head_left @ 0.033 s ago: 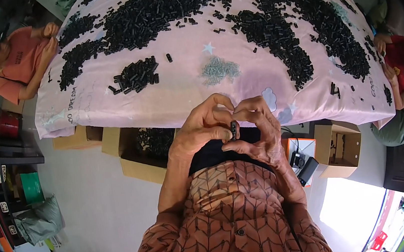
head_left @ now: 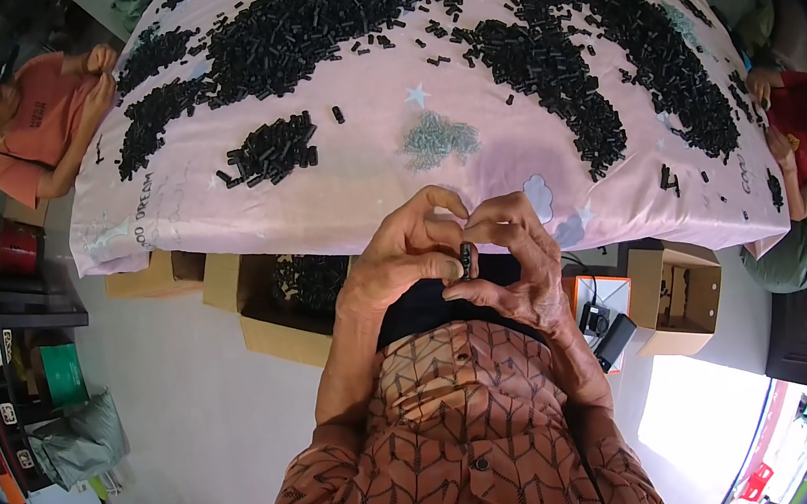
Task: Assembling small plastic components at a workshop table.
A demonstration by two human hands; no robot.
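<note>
In front of my torso, just off the near edge of the cloth-covered table, both hands meet at a small black cylindrical piece. My left hand is closed, pinching the piece with its thumb against the curled fingers. My right hand curls in from the other side, its fingertips at the piece's upper end and its thumb below; their exact contact is partly hidden. Beyond my hands, a small heap of clear little parts lies on the cloth. A small pile of black cylindrical pieces is left of it.
Large black heaps spread over the pink tablecloth. People sit at the left and right ends. Below the near edge stand an open carton of black pieces and another cardboard box.
</note>
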